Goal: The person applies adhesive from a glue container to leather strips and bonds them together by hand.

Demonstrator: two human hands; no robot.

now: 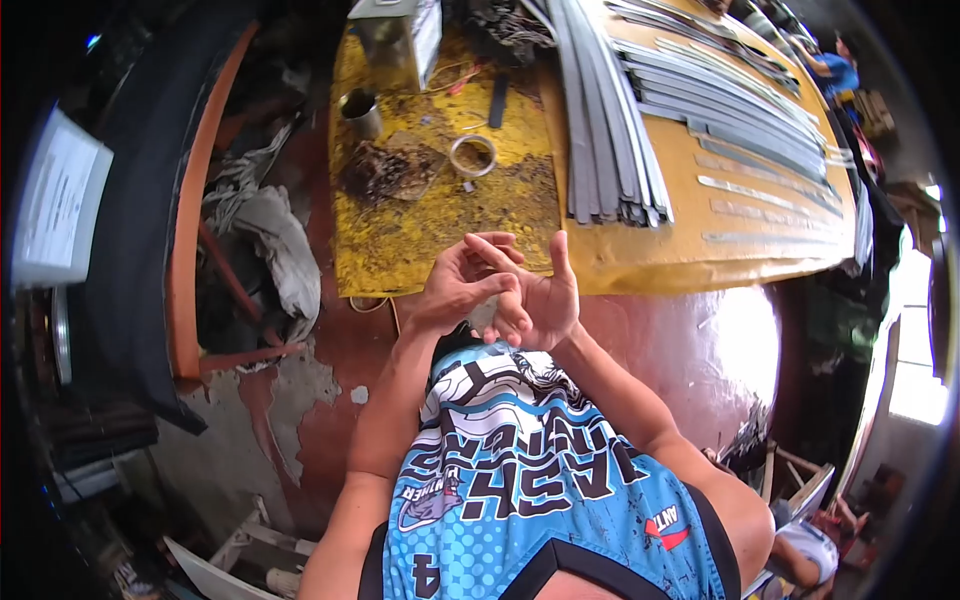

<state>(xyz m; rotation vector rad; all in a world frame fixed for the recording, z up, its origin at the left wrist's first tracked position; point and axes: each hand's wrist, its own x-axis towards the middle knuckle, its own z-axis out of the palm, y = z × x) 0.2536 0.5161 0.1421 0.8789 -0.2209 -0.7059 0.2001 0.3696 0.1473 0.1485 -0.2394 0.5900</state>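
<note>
My left hand (462,285) and my right hand (552,300) meet in front of my chest, just short of the yellow table's near edge. The fingers of the two hands touch and overlap, so part of each is hidden. The right palm is turned up with its thumb spread away. On the left hand, the thumb and fingers are apart and lie against the right fingers. No object shows in either hand. Beyond them on the stained yellow tabletop (440,240) are a round tub (473,156) with brown contents and a dark, crusted clump (385,170).
A metal cup (360,113) and a square tin (390,50) stand toward the back left. Long grey strips (610,130) lie bundled on the table, with more strips (730,100) to the right. A grey cloth (280,240) hangs at left. Other people are at far right.
</note>
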